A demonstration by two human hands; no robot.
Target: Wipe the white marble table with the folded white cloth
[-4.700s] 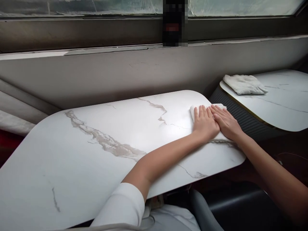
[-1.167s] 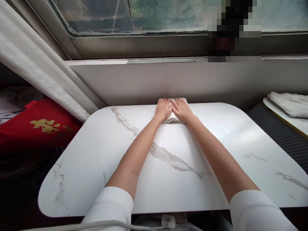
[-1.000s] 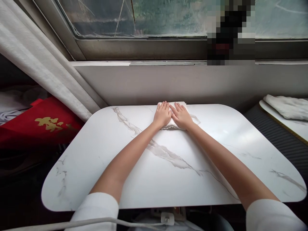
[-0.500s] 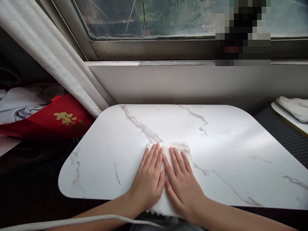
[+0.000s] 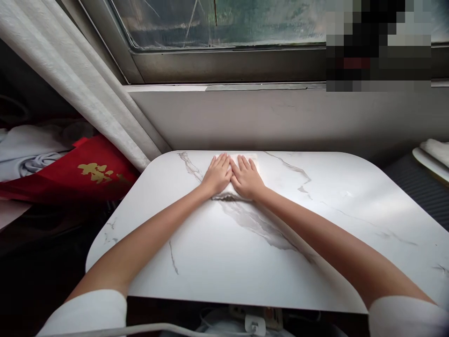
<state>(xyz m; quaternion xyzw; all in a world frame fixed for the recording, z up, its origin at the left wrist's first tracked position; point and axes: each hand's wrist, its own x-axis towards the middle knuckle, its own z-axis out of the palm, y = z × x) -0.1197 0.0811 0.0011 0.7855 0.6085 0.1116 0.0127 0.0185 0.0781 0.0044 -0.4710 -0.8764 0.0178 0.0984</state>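
A white cloth (image 5: 229, 192) lies flat near the far edge of the white marble-patterned table (image 5: 210, 248). My left hand (image 5: 218, 174) rests palm down on the cloth's left part, fingers stretched toward the wall. Beside it, my right hand (image 5: 246, 178) presses flat on the right part, its fingers apart. The two hands touch or nearly touch at the thumbs. Much of the cloth is hidden beneath them.
Behind the table are a wall (image 5: 238, 117) and a window. A pale curtain (image 5: 80, 79) and a red bag (image 5: 77, 173) are at left. A white cable (image 5: 147, 329) crosses the bottom, near a plug (image 5: 255, 324). A board with cloth is at right.
Both hands and the cloth have slid forward, from the table's near edge to close by its far edge. My arms are now stretched out, and the view has shifted slightly.
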